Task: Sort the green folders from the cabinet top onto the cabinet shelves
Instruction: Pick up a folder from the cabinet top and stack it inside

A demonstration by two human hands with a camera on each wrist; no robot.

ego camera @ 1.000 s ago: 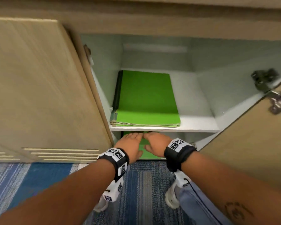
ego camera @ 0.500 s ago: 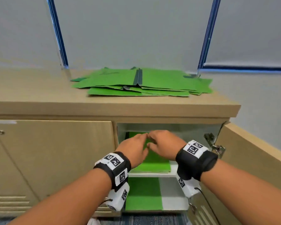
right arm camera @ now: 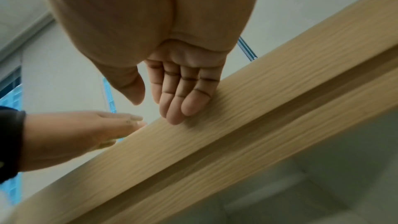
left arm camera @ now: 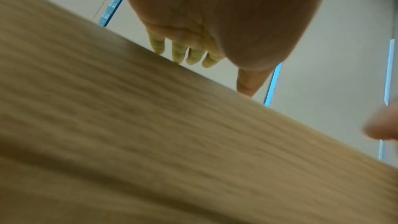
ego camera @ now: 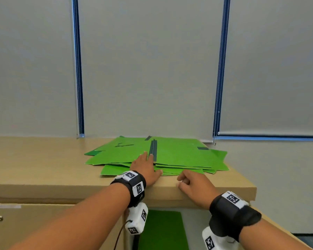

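Your arms are bare, with no sleeves. On your left wrist, at lower centre of the head view, you wear a black wristband (ego camera: pixel 134 186) with white square tags printed in black-and-white block patterns. A white camera housing (ego camera: pixel 136 220) with the same tags hangs beneath it, and a thin dark cable (ego camera: pixel 120 233) trails down from it. At lower right, your right wrist carries a matching black band (ego camera: pixel 231 213) and a tagged white housing (ego camera: pixel 215 239).
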